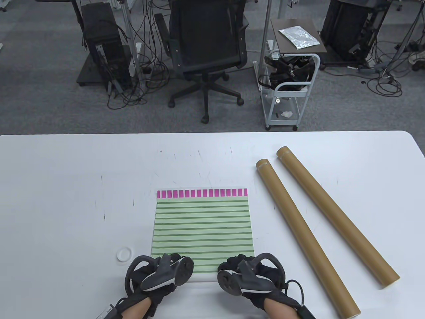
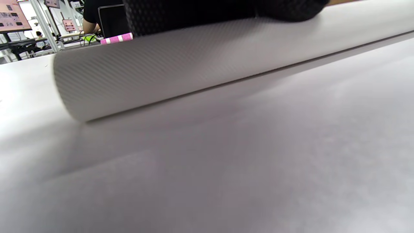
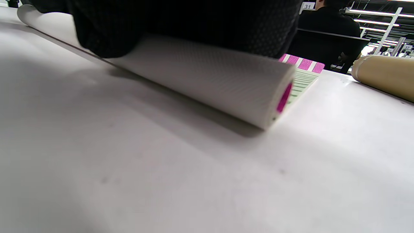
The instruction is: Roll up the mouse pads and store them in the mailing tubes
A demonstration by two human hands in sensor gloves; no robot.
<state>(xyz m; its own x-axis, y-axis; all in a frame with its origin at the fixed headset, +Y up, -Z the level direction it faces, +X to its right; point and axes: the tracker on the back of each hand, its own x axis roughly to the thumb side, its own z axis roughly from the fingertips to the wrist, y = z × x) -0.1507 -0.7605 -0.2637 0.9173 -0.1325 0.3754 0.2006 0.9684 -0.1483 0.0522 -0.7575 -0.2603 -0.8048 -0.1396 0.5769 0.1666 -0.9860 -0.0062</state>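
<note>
A green-striped mouse pad point(image 1: 202, 226) with a magenta far edge lies flat in the middle of the table. Its near edge is rolled into a short white-backed roll point(image 2: 181, 68) point(image 3: 207, 81). My left hand point(image 1: 166, 267) grips the roll's left part and my right hand point(image 1: 239, 267) grips its right part, fingers curled over the top. In the right wrist view the roll's end shows a magenta core. Two brown mailing tubes point(image 1: 303, 232) point(image 1: 335, 212) lie side by side to the right of the pad, one also visible as the tube point(image 3: 385, 77).
A small white tube cap point(image 1: 124, 254) lies left of my left hand. Beyond the table's point(image 1: 66, 172) far edge stand an office chair point(image 1: 206, 50), a white cart point(image 1: 289, 89) and computer towers with cables.
</note>
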